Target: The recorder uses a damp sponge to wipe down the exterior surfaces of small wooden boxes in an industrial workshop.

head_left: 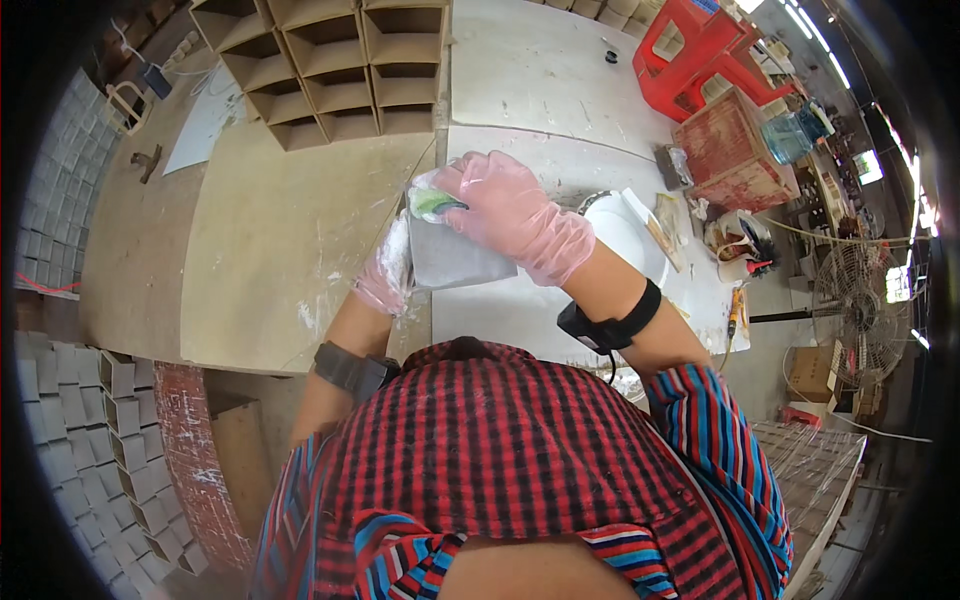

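My right hand (pixel 505 212), in a thin pink glove, grips a green sponge (pixel 432 203) smeared with white paste. It presses the sponge onto the upper left edge of a grey box-shaped piece (pixel 462 262). My left hand (pixel 385 278), gloved alike and coated with white paste, holds the piece from its left side; its fingertips are partly hidden. To the right of the piece stands a round white tub (pixel 610 222), with a flat scraper (pixel 650 228) lying across its rim.
Brown open-celled boxes (pixel 325 62) stand at the table's far side. A red plastic stool (pixel 690 60) and a red-stained crate (pixel 735 150) are at the far right. Grey boxes (pixel 90 440) are stacked at the left, and a large fan (pixel 855 300) stands at the right.
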{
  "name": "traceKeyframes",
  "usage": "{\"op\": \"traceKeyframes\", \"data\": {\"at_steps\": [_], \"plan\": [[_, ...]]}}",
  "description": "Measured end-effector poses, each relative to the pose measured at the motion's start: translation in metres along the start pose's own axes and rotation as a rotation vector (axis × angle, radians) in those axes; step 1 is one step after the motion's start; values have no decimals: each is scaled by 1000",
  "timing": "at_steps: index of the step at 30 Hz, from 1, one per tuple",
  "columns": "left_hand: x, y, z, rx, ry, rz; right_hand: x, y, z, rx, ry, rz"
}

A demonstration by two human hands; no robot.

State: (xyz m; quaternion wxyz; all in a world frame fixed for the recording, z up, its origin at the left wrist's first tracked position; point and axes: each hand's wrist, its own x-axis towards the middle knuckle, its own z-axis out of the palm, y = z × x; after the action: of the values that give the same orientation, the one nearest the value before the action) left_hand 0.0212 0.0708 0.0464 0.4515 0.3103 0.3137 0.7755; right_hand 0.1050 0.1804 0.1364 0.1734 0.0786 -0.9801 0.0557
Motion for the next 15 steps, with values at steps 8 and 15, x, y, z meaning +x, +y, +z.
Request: {"op": "traceKeyframes", "data": {"at_steps": [8, 15], "plan": [[-9, 8, -27, 1345, -142, 9, -21, -42, 3, 151, -326, -302], [-4, -7, -27, -325, 175, -329, 22, 4, 16, 50, 108, -24]]}}
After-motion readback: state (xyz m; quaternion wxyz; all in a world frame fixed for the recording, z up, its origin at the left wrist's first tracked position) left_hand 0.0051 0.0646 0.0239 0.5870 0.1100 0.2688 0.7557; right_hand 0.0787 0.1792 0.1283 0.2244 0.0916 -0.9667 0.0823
